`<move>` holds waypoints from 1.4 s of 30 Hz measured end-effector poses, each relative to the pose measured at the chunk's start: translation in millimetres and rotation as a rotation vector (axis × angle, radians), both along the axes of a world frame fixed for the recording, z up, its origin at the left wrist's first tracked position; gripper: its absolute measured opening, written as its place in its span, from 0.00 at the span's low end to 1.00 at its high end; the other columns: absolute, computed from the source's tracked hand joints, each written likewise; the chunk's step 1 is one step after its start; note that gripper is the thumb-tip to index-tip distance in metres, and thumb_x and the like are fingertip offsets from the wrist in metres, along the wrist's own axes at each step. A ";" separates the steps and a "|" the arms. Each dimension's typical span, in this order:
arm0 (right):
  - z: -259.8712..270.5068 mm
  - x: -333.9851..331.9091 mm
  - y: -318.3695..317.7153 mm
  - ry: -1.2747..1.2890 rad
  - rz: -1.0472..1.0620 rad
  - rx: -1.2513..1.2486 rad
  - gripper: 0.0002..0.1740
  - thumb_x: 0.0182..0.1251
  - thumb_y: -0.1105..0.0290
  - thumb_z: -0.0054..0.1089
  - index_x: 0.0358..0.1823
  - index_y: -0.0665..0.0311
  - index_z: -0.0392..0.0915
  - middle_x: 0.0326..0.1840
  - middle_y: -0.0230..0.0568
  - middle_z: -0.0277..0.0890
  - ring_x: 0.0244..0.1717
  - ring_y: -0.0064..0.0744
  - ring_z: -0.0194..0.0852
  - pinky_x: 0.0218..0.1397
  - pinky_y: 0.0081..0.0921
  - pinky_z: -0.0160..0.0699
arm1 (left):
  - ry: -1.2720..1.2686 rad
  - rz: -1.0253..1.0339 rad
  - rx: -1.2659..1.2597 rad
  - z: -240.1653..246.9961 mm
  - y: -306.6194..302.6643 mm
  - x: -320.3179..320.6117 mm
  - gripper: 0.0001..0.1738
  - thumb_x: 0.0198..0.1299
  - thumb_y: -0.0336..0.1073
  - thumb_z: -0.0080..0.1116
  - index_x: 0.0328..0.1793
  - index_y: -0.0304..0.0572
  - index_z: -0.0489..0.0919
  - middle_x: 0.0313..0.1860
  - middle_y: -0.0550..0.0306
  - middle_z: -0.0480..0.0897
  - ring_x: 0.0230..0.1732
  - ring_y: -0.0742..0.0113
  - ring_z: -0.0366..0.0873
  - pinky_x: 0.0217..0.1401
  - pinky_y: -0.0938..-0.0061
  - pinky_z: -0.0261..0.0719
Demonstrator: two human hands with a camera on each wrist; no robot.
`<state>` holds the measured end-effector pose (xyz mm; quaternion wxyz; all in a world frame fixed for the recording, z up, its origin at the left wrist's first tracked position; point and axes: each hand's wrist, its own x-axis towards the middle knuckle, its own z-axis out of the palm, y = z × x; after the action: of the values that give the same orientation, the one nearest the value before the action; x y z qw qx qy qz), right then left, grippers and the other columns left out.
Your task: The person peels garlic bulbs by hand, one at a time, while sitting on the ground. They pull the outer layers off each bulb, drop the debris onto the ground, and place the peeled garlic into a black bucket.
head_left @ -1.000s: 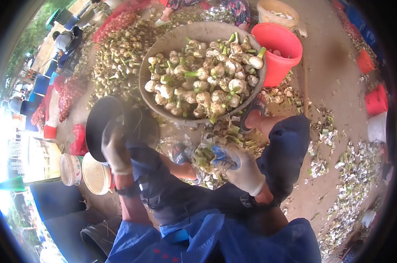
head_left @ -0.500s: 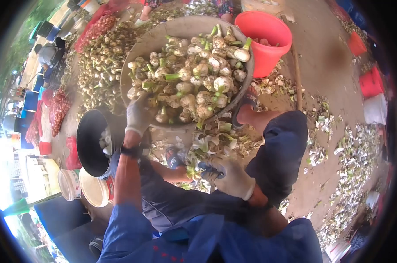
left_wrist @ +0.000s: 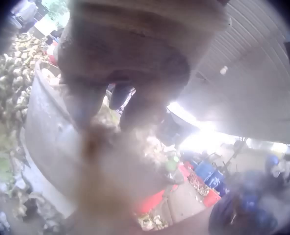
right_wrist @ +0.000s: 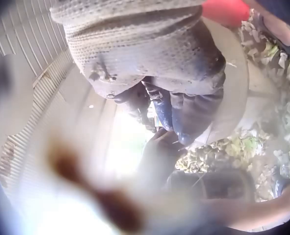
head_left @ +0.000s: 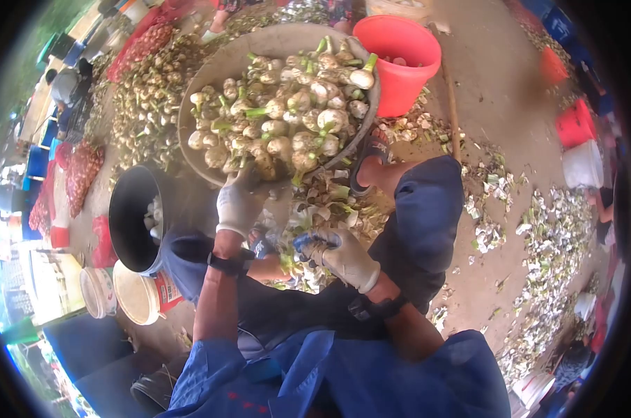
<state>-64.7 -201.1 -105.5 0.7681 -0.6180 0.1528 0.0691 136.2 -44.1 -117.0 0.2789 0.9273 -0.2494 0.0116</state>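
Brown floor here, stretching wide down right side, pale papery litter strewn thick across it. Overhead, ribbed grey roof, lines running clean along it. Fierce white daylight bursting in at far left, green foliage above! Bright gap blazing below roof, too.

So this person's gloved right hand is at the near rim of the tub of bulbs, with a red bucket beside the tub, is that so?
Wrong hand: the head view shows the gloved left hand at the near rim of the tub of bulbs, with a red bucket beside the tub.
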 end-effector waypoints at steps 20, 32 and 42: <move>-20.0 -5.3 -20.2 0.039 -0.149 0.628 0.21 0.76 0.68 0.63 0.64 0.71 0.78 0.54 0.40 0.84 0.51 0.30 0.85 0.47 0.35 0.90 | 0.792 -0.093 -0.633 67.2 23.6 -47.7 0.28 0.53 0.23 0.62 0.64 0.30 0.81 0.49 0.55 0.88 0.46 0.71 0.84 0.49 0.76 0.81; 4.1 2.6 -3.4 0.016 -0.259 0.094 0.17 0.70 0.68 0.72 0.54 0.72 0.82 0.43 0.43 0.87 0.41 0.24 0.81 0.45 0.27 0.80 | 0.741 0.021 -0.665 65.5 18.5 -141.9 0.37 0.51 0.21 0.72 0.72 0.36 0.76 0.61 0.51 0.83 0.43 0.70 0.83 0.42 0.73 0.83; -6.5 2.8 -5.9 -0.119 -0.088 -0.122 0.11 0.71 0.74 0.66 0.51 0.72 0.81 0.41 0.43 0.87 0.41 0.27 0.84 0.44 0.26 0.81 | 0.306 -0.003 -0.385 65.9 20.1 -141.2 0.34 0.50 0.33 0.77 0.66 0.34 0.81 0.53 0.42 0.85 0.50 0.51 0.86 0.54 0.64 0.84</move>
<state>-61.8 -207.1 -112.0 0.7389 -0.6594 0.1380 -0.0109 -5.0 -24.0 -51.2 0.4852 0.8475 -0.1989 -0.0822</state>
